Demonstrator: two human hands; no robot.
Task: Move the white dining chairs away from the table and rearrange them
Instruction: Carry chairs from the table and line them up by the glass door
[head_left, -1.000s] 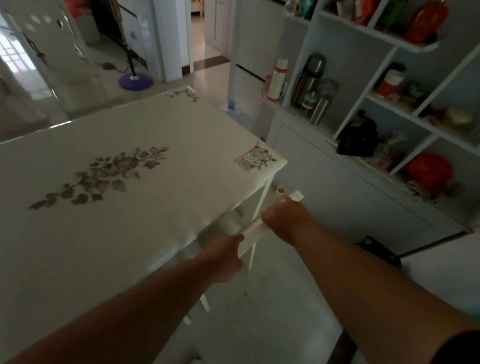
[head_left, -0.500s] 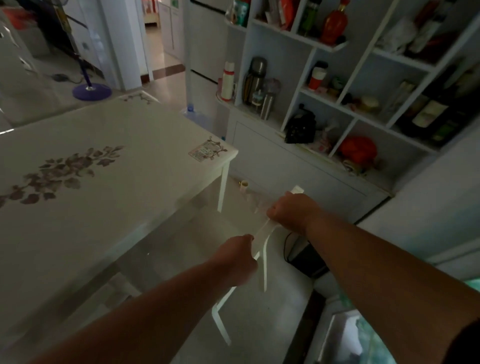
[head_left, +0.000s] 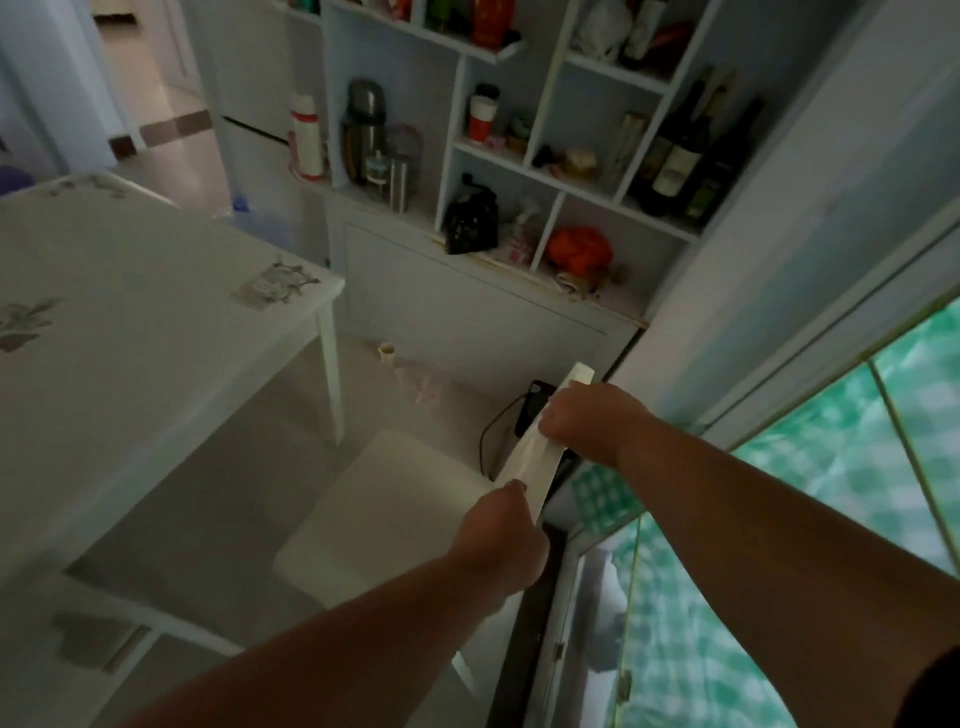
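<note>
A white dining chair (head_left: 384, 514) stands clear of the white flower-printed table (head_left: 156, 312), its seat fully in view beside the table's corner leg. My left hand (head_left: 501, 540) grips the near end of the chair's top rail. My right hand (head_left: 587, 421) grips the same rail near its far end. The rail (head_left: 535, 462) runs slanted between the two hands. Part of another white chair (head_left: 130, 613) shows under the table at the lower left.
A white shelf unit (head_left: 519, 208) with flasks, bottles and bags lines the wall ahead. A black device with a cable (head_left: 530, 410) lies on the floor behind the chair. A glass door (head_left: 779, 519) with green checked cloth behind it is on the right.
The chair has come out from under the table and moved right, toward the glass door. Both hands stayed on its top rail, and my view has swung right.
</note>
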